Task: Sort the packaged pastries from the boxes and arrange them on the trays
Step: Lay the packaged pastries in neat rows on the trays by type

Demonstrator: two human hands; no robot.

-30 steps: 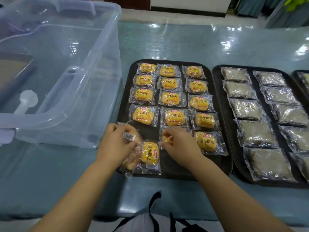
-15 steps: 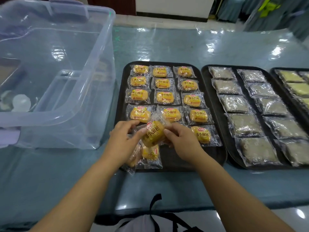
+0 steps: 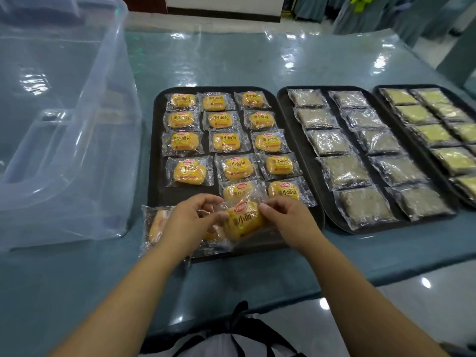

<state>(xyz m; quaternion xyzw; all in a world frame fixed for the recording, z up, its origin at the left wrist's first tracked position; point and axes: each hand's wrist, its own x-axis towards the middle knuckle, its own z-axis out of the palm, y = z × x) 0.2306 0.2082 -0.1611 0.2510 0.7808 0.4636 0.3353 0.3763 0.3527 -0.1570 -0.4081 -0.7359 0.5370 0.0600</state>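
Nearly done: left tray (image 3: 158,140) almost full of buns. Left hand (image 3: 188,222) and right hand (image 3: 286,220) both pinching one bun (image 3: 242,222); few left unplaced near left.

Yellow bun in clear wrapper (image 3: 242,222): lifted off the black tray, now pinched at both ends.
Left hand (image 3: 186,222): moved onto the wrapper's left end.
Middle slot, fifth row (image 3: 238,190): seemingly another bun uncovered.
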